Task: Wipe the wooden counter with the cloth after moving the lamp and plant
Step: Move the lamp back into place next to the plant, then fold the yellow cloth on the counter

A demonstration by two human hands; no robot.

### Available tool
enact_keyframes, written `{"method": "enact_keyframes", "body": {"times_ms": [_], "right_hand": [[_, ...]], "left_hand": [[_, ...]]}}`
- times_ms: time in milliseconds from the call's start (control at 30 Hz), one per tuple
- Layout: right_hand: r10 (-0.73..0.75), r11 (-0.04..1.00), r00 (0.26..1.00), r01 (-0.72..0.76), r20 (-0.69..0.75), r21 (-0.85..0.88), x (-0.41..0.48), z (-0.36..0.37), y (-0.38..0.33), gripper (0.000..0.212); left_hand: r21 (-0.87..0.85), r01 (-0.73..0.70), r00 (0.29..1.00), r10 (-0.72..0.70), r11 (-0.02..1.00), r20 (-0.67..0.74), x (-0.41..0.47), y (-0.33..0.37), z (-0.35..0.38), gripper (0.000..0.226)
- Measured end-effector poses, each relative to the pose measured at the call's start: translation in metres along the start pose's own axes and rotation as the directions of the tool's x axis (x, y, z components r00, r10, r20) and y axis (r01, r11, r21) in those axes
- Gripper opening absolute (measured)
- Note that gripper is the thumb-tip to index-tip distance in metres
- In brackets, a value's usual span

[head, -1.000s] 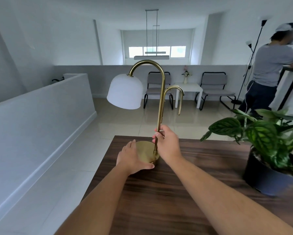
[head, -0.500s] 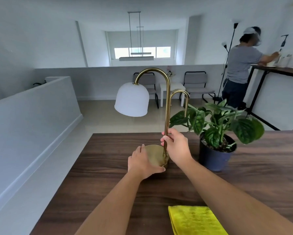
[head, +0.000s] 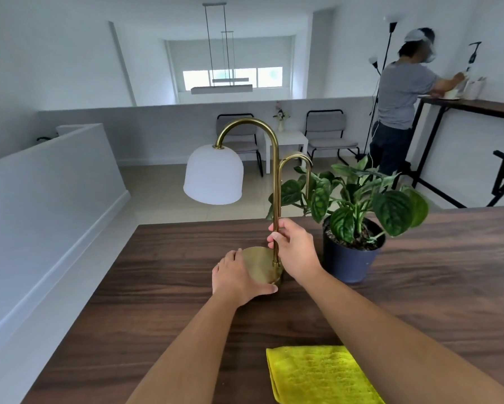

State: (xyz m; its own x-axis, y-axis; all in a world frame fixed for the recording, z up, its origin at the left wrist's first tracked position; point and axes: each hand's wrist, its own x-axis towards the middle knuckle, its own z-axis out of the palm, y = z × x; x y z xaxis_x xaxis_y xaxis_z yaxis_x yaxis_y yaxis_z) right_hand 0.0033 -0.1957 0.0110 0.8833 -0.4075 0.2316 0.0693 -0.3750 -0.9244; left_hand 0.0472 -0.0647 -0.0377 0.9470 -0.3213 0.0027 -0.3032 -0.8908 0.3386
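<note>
A brass lamp (head: 275,182) with a white dome shade stands on the dark wooden counter (head: 163,275), near its far edge. My right hand (head: 296,252) is closed around the lamp's thin stem just above the round base. My left hand (head: 239,277) grips the near left rim of that base. A leafy plant in a dark blue pot (head: 351,258) stands right beside the lamp, to its right. A folded yellow cloth (head: 317,374) lies on the counter near me, partly under my right forearm.
The counter's left edge drops to a tiled floor beside a low white wall (head: 50,193). Beyond the far edge stand two chairs and a small white table (head: 285,141). A person (head: 399,103) works at a high table at the back right.
The lamp has moved right along the counter, with both hands on it, to stand beside the plant. My view has turned right and down, bringing the yellow cloth into sight.
</note>
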Motion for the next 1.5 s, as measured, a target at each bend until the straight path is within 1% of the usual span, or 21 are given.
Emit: {"method": "enact_keyframes", "body": {"times_ms": [100,233,433,533,567,600,667,733,800,900,967,1000,1067,1100,1133,1200,1267,1333,1367,1433,1500], "right_hand": [[-0.007,1.000,1.000,0.007,0.021,-0.025,0.004,0.001,0.000,0.023],[0.009,0.998,0.998,-0.006,0.060,-0.057,0.008,0.001,0.000,0.025],[0.018,0.998,0.997,-0.013,0.077,-0.068,0.013,0.002,0.002,0.025],[0.050,0.996,0.995,-0.043,0.089,-0.082,0.010,-0.002,0.000,0.023],[0.071,0.992,0.990,-0.058,0.121,-0.115,0.008,-0.003,0.000,0.025],[0.095,0.984,0.982,-0.068,0.165,-0.163,0.004,-0.006,0.000,0.031],[0.136,0.969,0.960,-0.079,0.243,-0.233,-0.008,-0.015,0.001,0.047],[0.151,0.963,0.951,-0.080,0.271,-0.256,-0.021,-0.027,0.004,0.053],[0.135,0.953,0.950,-0.047,0.280,-0.300,-0.038,-0.043,0.007,0.048],[0.122,0.922,0.952,-0.003,0.282,-0.387,-0.073,-0.065,0.019,0.037],[0.129,0.889,0.950,0.017,0.283,-0.459,-0.100,-0.081,0.031,0.036],[0.144,0.853,0.945,0.031,0.293,-0.520,-0.110,-0.087,0.038,0.038],[0.192,0.734,0.925,0.086,0.328,-0.674,-0.127,-0.097,0.050,0.050],[0.202,0.676,0.915,0.126,0.348,-0.726,-0.137,-0.101,0.053,0.056],[0.196,0.651,0.911,0.156,0.363,-0.743,-0.146,-0.104,0.055,0.060],[0.142,0.687,0.915,0.184,0.379,-0.703,-0.157,-0.109,0.056,0.053],[0.091,0.725,0.915,0.209,0.392,-0.656,-0.164,-0.113,0.054,0.033],[0.049,0.730,0.909,0.250,0.414,-0.636,-0.170,-0.116,0.050,0.014],[0.021,0.728,0.906,0.277,0.424,-0.628,-0.173,-0.116,0.048,0.013],[-0.038,0.738,0.900,0.319,0.434,-0.595,-0.178,-0.114,0.044,0.017],[-0.061,0.782,0.898,0.315,0.437,-0.539,-0.182,-0.110,0.036,0.019]], "left_hand": [[0.058,-0.007,1.000,0.006,0.998,0.024,0.004,-0.001,-0.007,0.133],[0.104,0.002,0.999,-0.007,0.995,0.054,0.008,0.000,-0.014,0.127],[0.114,0.036,0.997,-0.044,0.993,0.066,0.009,0.002,-0.012,0.127],[0.112,0.030,0.994,-0.041,0.993,0.103,0.009,0.004,-0.016,0.129],[0.097,0.030,0.991,-0.042,0.995,0.127,0.007,0.003,-0.017,0.129],[0.077,0.032,0.988,-0.043,0.997,0.148,0.004,0.003,-0.019,0.129],[0.038,0.031,0.990,-0.036,0.999,0.136,-0.008,0.002,-0.018,0.127],[0.009,0.021,0.998,-0.021,1.000,0.060,-0.025,0.005,-0.017,0.119],[-0.011,-0.006,1.000,0.006,1.000,0.012,-0.047,0.008,-0.016,0.102],[-0.029,-0.070,0.997,0.071,0.997,0.027,-0.088,0.015,-0.009,0.077],[-0.069,-0.085,0.995,0.088,0.994,0.043,-0.119,0.019,-0.001,0.072],[-0.061,-0.091,0.994,0.094,0.994,0.059,-0.131,0.021,0.004,0.073],[0.000,-0.101,0.992,0.101,0.995,0.081,-0.151,0.024,0.014,0.076],[0.007,-0.099,0.993,0.098,0.995,0.073,-0.162,0.026,0.017,0.075],[-0.004,-0.096,0.994,0.096,0.995,0.057,-0.170,0.030,0.018,0.073],[-0.028,-0.099,0.994,0.100,0.995,0.039,-0.180,0.040,0.018,0.066],[-0.037,-0.097,0.995,0.099,0.995,0.031,-0.188,0.049,0.018,0.053],[-0.072,-0.084,0.996,0.084,0.994,-0.006,-0.199,0.055,0.018,0.034],[-0.103,-0.077,0.997,0.075,0.992,-0.022,-0.205,0.056,0.018,0.027],[-0.202,-0.036,0.999,0.030,0.979,-0.031,-0.216,0.055,0.016,0.019],[-0.314,0.028,0.999,-0.041,0.949,-0.036,-0.228,0.049,0.007,0.014]]}}
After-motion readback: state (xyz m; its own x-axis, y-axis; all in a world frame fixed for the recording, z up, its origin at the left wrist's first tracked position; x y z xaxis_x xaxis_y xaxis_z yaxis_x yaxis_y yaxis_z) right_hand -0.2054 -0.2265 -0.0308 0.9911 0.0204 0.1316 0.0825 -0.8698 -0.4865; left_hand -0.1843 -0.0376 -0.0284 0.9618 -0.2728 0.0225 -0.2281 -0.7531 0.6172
